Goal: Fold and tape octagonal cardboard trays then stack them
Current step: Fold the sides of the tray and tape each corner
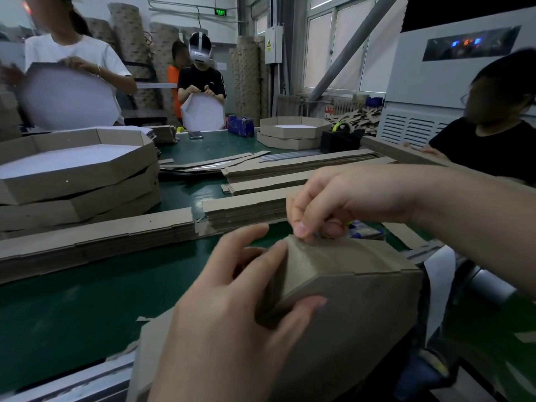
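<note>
At the corner of the brown octagonal cardboard tray point(362, 309): right hand point(333, 198) pinches the top edge.
Left hand point(232, 300): clasps the same corner, thumb on the outer wall.
Tray: tilted over the green table point(72, 300), at its near edge.
Handling: probably light, stiff, crushable; hold by corners.

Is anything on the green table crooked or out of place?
Yes. The stack of finished trays at the left is askew: the layers are turned against each other, so corners stick out, and the top tray sits tilted.
</note>
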Motion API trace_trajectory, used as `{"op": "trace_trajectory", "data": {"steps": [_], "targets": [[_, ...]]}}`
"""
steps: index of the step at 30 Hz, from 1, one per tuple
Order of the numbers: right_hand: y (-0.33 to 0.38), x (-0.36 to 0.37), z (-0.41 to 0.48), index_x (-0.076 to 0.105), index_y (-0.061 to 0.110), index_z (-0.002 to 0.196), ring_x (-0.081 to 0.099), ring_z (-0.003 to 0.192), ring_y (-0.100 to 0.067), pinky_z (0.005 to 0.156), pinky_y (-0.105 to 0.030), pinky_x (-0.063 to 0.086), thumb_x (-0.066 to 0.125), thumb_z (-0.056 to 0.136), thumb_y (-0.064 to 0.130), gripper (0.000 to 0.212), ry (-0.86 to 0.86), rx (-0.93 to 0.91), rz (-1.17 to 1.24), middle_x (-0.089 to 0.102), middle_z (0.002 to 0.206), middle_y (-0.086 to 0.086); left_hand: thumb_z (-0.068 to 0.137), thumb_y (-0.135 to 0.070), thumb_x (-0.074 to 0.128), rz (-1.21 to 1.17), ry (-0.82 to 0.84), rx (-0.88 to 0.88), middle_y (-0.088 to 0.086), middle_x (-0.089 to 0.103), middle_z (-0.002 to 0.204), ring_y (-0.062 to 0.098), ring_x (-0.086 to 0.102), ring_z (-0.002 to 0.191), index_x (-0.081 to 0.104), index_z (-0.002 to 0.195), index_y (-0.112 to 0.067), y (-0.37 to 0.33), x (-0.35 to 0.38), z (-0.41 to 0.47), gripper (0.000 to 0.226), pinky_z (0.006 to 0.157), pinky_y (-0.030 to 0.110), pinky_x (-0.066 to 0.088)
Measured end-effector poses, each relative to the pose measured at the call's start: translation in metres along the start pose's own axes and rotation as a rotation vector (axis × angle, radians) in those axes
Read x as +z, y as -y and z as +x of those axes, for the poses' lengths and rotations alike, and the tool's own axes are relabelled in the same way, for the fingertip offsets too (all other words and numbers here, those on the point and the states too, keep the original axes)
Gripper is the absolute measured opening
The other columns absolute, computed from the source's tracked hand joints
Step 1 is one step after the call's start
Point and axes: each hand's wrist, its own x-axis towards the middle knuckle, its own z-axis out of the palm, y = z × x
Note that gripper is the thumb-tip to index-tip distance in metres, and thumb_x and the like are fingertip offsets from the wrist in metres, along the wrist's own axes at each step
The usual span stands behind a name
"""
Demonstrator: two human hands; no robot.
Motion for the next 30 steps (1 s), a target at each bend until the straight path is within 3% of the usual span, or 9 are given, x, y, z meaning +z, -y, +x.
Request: {"op": "trace_trajectory", "data": {"steps": [4,10,15,22,25,27,30], "targets": [[0.002,-0.003,-0.004,0.063,0.013,0.064,0.039,0.053,-0.011,0.051,-0.022,0.031,0.073,0.075,0.028,0.021,0.025,0.056,-0.084,0.045,0.073,-0.014,0.067,-0.054,0.063,0.026,-0.016,0.001,-0.009,0.069,0.103,0.004,0.065,0.086,0.076,0.1,-0.018,-0.001,0.0,-0.001,0.05,0.081,0.013,0.046],[0.008,-0.008,-0.005,0.059,0.011,0.07,0.036,0.047,-0.008,0.05,-0.022,0.027,0.068,0.083,0.032,0.027,0.052,0.187,-0.189,0.045,0.049,0.007,0.068,-0.051,0.067,0.022,-0.001,0.003,-0.008,0.068,0.099,0.003,0.063,0.083,0.076,0.101,-0.016,0.002,-0.001,-0.001,0.049,0.075,0.011,0.046],[0.016,-0.008,-0.001,0.066,0.021,0.049,0.034,0.04,-0.004,0.042,-0.016,0.025,0.068,0.061,0.045,0.028,0.131,0.271,-0.189,0.045,0.044,0.011,0.07,-0.053,0.063,0.005,0.014,0.005,-0.007,0.067,0.098,0.001,0.061,0.084,0.076,0.101,-0.015,0.004,0.001,0.0,0.05,0.076,0.007,0.044],[-0.004,-0.015,0.007,0.055,0.022,0.047,0.036,0.046,-0.009,0.049,-0.021,0.028,0.065,0.043,0.071,0.05,0.151,0.352,-0.271,0.045,0.05,0.007,0.07,-0.053,0.061,0.013,0.029,0.003,-0.007,0.066,0.098,0.001,0.059,0.085,0.076,0.1,-0.015,0.009,-0.004,0.0,0.05,0.078,0.007,0.042],[-0.015,-0.017,0.004,0.059,0.02,0.061,0.036,0.049,-0.009,0.047,-0.02,0.029,0.074,0.051,0.065,0.048,0.178,0.286,-0.146,0.046,0.056,0.005,0.072,-0.056,0.059,0.012,0.071,0.006,-0.011,0.059,0.101,0.0,0.057,0.086,0.07,0.112,-0.025,0.01,-0.006,0.0,0.052,0.078,0.005,0.039],[-0.02,-0.018,0.0,0.066,0.022,0.072,0.04,0.054,-0.009,0.048,-0.019,0.033,0.082,0.062,0.053,0.036,0.182,0.226,-0.063,0.053,0.063,0.005,0.075,-0.056,0.056,0.041,0.111,0.027,-0.011,0.052,0.102,0.002,0.055,0.088,0.063,0.123,-0.033,0.011,-0.008,-0.002,0.054,0.075,0.006,0.041],[-0.026,-0.02,-0.006,0.073,0.033,0.084,0.052,0.07,-0.012,0.06,-0.02,0.043,0.072,0.071,0.039,0.015,0.13,0.121,-0.09,0.064,0.08,0.01,0.077,-0.057,0.053,0.067,0.146,0.031,-0.011,0.046,0.101,0.007,0.055,0.09,0.058,0.122,-0.039,0.016,-0.013,-0.003,0.048,0.072,0.014,0.043]]}}
